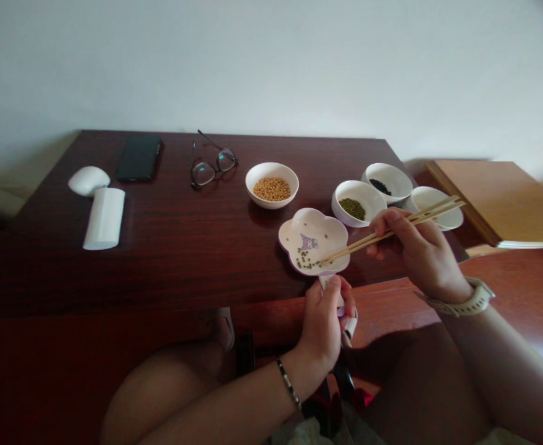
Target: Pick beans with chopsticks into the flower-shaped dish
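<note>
My left hand point(325, 321) is closed around the short handle of a flower-shaped dish point(294, 230) with a purple cartoon figure printed inside. Scattered green beans point(304, 259) lie in the lower part of this dish. In my right hand point(414, 247) is a pair of chopsticks point(361, 243), whose tips reach down to the beans near the dish's right side. Just beyond that hand stands a white bowl point(340, 210) holding more green beans. Behind it, another white bowl point(398, 176) contains black beans, and a third bowl point(454, 219) sits partly behind the chopsticks, its contents unclear.
A white bowl point(272, 170) of yellow soybeans stands mid-table. Glasses point(204, 173), a dark flat phone-like object point(139, 157), a white cylinder point(104, 219) and a rounded white object point(89, 180) lie to the left. A wooden board point(507, 198) is at right; a wall runs behind.
</note>
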Motion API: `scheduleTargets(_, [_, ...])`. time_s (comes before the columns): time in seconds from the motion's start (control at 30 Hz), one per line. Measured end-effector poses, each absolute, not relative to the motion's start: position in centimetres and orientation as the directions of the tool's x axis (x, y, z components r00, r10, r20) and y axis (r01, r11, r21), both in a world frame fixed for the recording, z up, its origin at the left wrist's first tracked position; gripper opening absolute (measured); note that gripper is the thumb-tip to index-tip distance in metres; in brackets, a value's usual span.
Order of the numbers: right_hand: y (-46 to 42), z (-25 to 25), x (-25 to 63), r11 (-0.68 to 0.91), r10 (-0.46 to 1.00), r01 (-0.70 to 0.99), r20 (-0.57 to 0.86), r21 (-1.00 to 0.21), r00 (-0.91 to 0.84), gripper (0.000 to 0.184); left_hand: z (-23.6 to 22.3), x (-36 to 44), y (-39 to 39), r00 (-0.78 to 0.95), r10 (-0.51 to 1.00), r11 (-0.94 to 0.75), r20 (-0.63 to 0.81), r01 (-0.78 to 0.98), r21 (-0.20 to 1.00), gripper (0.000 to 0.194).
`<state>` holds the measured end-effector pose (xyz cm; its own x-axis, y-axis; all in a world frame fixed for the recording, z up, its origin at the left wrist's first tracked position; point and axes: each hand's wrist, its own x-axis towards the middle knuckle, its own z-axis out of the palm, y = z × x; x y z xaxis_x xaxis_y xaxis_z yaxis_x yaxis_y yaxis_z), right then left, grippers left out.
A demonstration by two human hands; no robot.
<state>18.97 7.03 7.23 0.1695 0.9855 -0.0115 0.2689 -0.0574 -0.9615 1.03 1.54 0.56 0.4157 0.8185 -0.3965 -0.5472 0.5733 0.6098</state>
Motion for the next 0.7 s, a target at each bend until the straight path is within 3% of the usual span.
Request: scheduleTargets(0.7, [7.08,7.26,18.4,-0.05,0.985,0.255,-0.005,-0.966,0.172,0.041,0.63,1.11,1.56,0.42,0.816,0.577,-0.397,-0.561,0.594,0.037])
